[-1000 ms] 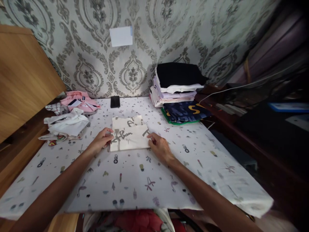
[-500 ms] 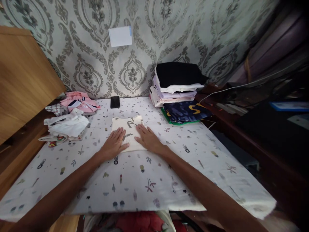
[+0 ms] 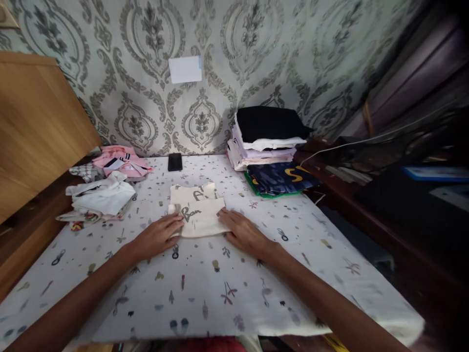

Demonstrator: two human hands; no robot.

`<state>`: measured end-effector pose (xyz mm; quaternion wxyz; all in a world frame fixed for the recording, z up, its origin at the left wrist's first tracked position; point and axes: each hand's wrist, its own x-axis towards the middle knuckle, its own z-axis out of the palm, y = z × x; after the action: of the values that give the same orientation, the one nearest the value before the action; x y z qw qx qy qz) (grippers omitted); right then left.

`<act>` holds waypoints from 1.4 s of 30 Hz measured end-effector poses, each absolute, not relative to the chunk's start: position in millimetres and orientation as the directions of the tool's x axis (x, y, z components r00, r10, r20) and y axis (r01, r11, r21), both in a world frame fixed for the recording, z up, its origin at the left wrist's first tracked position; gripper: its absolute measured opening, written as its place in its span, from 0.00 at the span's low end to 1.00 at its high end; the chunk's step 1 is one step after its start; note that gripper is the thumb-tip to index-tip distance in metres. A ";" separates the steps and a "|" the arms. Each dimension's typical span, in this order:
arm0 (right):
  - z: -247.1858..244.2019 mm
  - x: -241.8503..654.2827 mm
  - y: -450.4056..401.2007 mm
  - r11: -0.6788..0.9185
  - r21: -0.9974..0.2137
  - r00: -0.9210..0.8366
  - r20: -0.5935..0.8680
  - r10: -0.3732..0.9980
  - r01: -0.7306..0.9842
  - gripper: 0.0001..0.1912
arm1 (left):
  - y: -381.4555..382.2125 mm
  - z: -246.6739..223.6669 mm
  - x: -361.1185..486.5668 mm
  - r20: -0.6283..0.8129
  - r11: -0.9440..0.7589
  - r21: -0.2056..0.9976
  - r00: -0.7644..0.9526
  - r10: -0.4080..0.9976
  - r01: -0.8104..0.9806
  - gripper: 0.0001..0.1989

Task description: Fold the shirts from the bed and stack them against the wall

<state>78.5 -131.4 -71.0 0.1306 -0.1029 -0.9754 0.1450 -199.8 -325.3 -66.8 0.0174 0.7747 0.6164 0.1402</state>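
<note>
A small cream garment (image 3: 203,222) with dark lettering lies folded on the patterned sheet in front of me, its lower part doubled over the upper part. My left hand (image 3: 159,235) rests at its left edge, fingers stretched out over the border and thumb lower down. At the opposite edge, my right hand (image 3: 244,232) lies with its fingertips on the cloth, fingers extended and slightly bent. The fabric sits flat on the surface between both hands.
To the left is a loose heap with a white garment (image 3: 104,193) and a pink garment (image 3: 119,160). A black phone (image 3: 175,162) lies near the wall. Folded clothes (image 3: 269,124) are stacked at the back right, behind a folded navy garment (image 3: 280,177). A wooden cabinet (image 3: 40,127) borders the left.
My hands have slid apart from the middle of the cream garment to its left and right edges, uncovering its lettering. The view has tilted slightly upward.
</note>
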 end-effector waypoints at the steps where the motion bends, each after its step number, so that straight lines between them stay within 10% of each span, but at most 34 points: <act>1: -73.4 75.9 -129.6 0.934 -0.312 -0.935 0.246 0.254 0.172 0.24 | -322.1 -66.1 -201.0 0.207 -0.249 0.193 0.208 0.956 0.949 0.20; 12: -44.5 104.1 -154.0 0.736 -0.677 -0.913 0.294 0.282 0.010 0.15 | -358.7 -16.9 -188.7 0.082 0.025 0.723 -0.121 0.989 0.690 0.13; 22: -51.5 55.9 -164.4 0.485 -0.857 -0.596 0.299 0.745 0.175 0.15 | -339.0 -29.6 -175.9 0.109 0.084 0.935 -0.504 0.857 0.345 0.14; 35: -59.5 -9.8 -139.4 0.479 -0.594 -0.536 0.094 0.839 0.647 0.15 | -302.6 -61.0 -203.6 0.139 0.396 0.691 -0.649 0.748 0.605 0.10; 42: -54.3 -9.5 -141.3 0.515 -0.508 -0.550 0.095 0.830 0.691 0.21 | -311.3 -41.4 -200.2 0.027 0.587 0.256 -0.613 0.790 0.768 0.14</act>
<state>-9.5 -141.3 -54.3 0.1653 -0.4449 -0.8545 0.2110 -200.2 -311.3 -41.4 0.0448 0.4376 0.8898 0.1217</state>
